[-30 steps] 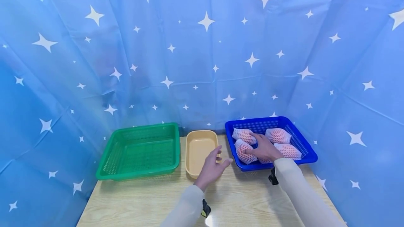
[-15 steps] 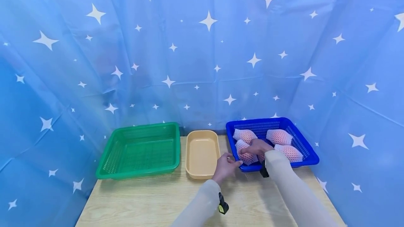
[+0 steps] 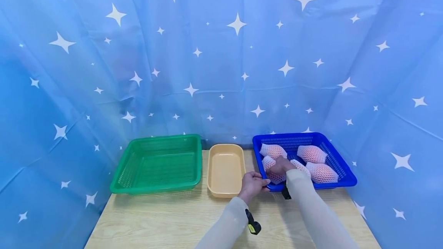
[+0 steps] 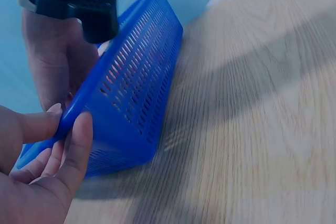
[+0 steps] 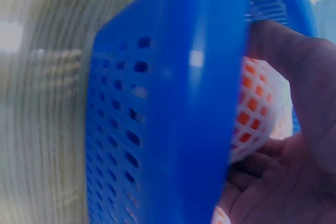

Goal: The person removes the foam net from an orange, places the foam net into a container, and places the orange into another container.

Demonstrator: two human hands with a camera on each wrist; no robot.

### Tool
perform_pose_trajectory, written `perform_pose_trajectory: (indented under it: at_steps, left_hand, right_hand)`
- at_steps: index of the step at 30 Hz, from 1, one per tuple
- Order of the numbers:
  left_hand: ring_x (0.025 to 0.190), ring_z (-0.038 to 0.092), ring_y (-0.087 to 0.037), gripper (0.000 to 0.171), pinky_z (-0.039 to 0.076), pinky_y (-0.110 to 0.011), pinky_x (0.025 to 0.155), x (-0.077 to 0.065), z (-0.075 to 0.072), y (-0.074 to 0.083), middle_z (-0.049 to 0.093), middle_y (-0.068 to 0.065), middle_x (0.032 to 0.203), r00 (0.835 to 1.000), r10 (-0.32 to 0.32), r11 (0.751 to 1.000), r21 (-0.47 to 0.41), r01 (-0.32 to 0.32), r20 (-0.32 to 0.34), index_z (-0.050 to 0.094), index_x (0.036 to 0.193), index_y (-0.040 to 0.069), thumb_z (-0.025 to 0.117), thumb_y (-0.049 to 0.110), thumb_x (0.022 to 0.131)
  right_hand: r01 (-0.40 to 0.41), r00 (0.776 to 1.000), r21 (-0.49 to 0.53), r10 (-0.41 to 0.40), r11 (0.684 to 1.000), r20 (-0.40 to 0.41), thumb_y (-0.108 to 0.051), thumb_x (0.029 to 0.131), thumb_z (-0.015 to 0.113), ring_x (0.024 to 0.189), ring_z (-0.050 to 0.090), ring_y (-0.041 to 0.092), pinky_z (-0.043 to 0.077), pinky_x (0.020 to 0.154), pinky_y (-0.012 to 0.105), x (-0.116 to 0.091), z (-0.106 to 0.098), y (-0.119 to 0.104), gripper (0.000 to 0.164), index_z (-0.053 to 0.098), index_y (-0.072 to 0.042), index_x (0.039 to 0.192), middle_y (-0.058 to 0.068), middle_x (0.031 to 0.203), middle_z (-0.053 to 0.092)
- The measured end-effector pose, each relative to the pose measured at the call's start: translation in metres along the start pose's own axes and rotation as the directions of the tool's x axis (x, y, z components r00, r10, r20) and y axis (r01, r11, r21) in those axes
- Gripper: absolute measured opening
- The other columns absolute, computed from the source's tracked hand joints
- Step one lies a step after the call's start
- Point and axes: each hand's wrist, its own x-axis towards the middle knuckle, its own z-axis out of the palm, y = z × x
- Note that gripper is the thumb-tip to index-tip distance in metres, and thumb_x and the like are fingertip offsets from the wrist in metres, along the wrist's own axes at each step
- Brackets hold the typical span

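In the head view, a blue perforated basket (image 3: pixel 288 135) holds several round orange-red fruits in white foam nets. My left hand (image 3: pixel 253 183) pinches its front left corner; in the left wrist view the thumb lies on one side of the rim (image 4: pixel 76 109) and the fingers on the other. My right hand (image 3: pixel 281 165) is inside the basket, gripping the front left netted fruit (image 3: pixel 276 178). In the right wrist view my thumb is above this netted fruit (image 5: pixel 254 111) and my fingers curl under it. The basket's rim hides part of the fruit there.
Left of the blue basket stands a shallow cream-yellow tray (image 3: pixel 226 194), and beyond it a green perforated basket (image 3: pixel 155 190). All stand on a light wooden table (image 3: pixel 166 222). A blue star-patterned curtain (image 3: pixel 207 60) encloses the back and sides.
My left hand has moved right from beside the yellow tray and taken hold of the blue basket's rim. My right hand has moved down and closed round the front left netted fruit.
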Motion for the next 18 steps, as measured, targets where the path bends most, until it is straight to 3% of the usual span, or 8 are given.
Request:
perform_pose_trajectory:
  at_steps: [5,10,18]
  left_hand:
    - [0.066,0.075,-0.022,0.021,0.064,-0.040,0.074,0.000,0.003,-0.002,0.069,-0.007,0.078,1.000,-0.012,0.999,-0.032,0.011,-0.007,0.062,0.101,0.001,0.079,0.003,0.087]
    - [0.067,0.075,-0.021,0.026,0.064,-0.040,0.076,0.000,0.003,-0.003,0.069,-0.008,0.079,1.000,-0.022,1.000,-0.015,0.021,-0.008,0.062,0.108,-0.003,0.077,0.003,0.089]
    - [0.065,0.075,-0.022,0.030,0.064,-0.043,0.077,-0.001,0.003,-0.004,0.069,-0.009,0.082,1.000,-0.012,0.997,-0.071,0.014,0.023,0.058,0.115,-0.004,0.075,0.004,0.091]
  right_hand:
    - [0.014,0.999,-0.025,-0.015,1.000,-0.051,-0.037,0.086,0.077,0.122,0.057,0.051,0.049,0.103,0.065,-0.003,0.002,0.003,0.083,0.041,0.016,0.140,0.037,0.133,0.056]
    - [0.022,0.998,-0.034,-0.024,0.999,-0.057,-0.038,0.084,0.078,0.111,0.061,0.045,0.052,0.098,0.062,-0.006,0.001,0.005,0.079,0.047,0.014,0.135,0.032,0.124,0.061]
    - [0.014,0.998,0.032,-0.012,0.999,-0.068,-0.043,0.086,0.076,0.130,0.049,0.057,0.047,0.101,0.070,-0.013,-0.007,0.001,0.093,0.035,0.010,0.150,0.039,0.146,0.046]
